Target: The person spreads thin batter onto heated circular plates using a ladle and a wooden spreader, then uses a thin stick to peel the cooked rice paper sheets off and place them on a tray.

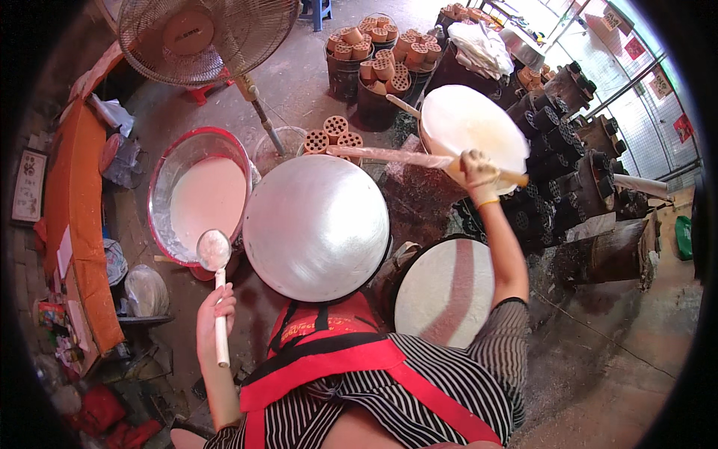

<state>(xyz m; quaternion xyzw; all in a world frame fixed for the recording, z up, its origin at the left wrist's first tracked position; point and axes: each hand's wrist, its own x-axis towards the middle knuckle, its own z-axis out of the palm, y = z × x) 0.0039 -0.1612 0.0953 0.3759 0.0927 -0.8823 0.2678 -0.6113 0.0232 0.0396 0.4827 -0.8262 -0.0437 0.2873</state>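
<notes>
My left hand [217, 313] grips the pale handle of a ladle [213, 251], whose bowl is over the near rim of a red-edged tub [208, 196] of white batter. My right hand [477, 170], in a light glove with a yellow cuff, holds a long wooden stick [392, 157] above a round white sheet [471, 126] on a pan at the upper right. A large domed metal lid or pan bottom [317, 227] stands in front of me. Right of it lies a second round pan [443, 292] with a pale surface and a reddish band across it.
A standing fan [196, 42] rises at the upper left. Buckets of spent honeycomb briquettes [378, 73] stand at the back. Black honeycomb briquettes [547, 157] are stacked at the right beside cylindrical stoves [597, 179]. An orange-covered counter [78, 224] runs along the left.
</notes>
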